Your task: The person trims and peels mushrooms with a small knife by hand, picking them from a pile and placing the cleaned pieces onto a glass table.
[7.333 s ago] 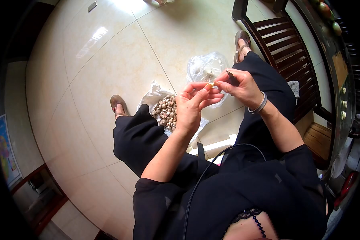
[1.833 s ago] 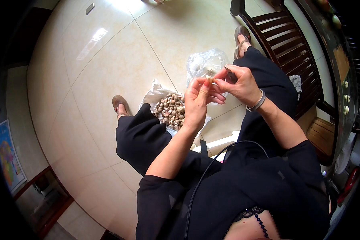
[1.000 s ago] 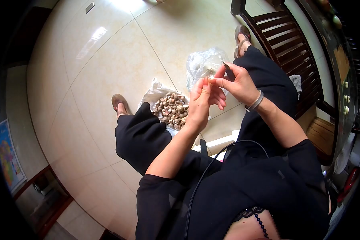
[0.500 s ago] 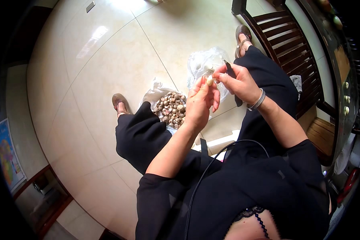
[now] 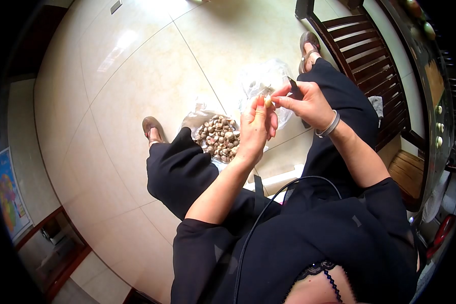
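A small pale, clove-like piece [image 5: 268, 101] is pinched between the thumb and fingers of my left hand [image 5: 255, 126]. My right hand [image 5: 309, 106] touches its right side with thumb and fingertip. A dark knife [image 5: 295, 89] is held in the same right hand, its handle end showing below the palm. On the floor beneath, an open white plastic bag [image 5: 191, 120] holds many small brown, round bulbs [image 5: 219, 136]. Behind my hands lies a clear plastic bag [image 5: 258, 76] with pale contents, partly hidden.
A dark slatted wooden chair [image 5: 362, 55] stands at the right, a cloth [image 5: 376, 107] hanging by its edge. Beyond it is a dark table edge [image 5: 435, 152] with small pale pieces. A white object [image 5: 278, 178] lies between my legs. My feet rest on the tiled floor.
Over the last second the pale piece has come into view between my fingertips, and the knife has tilted in my right hand. My left hand stays close to where it was.
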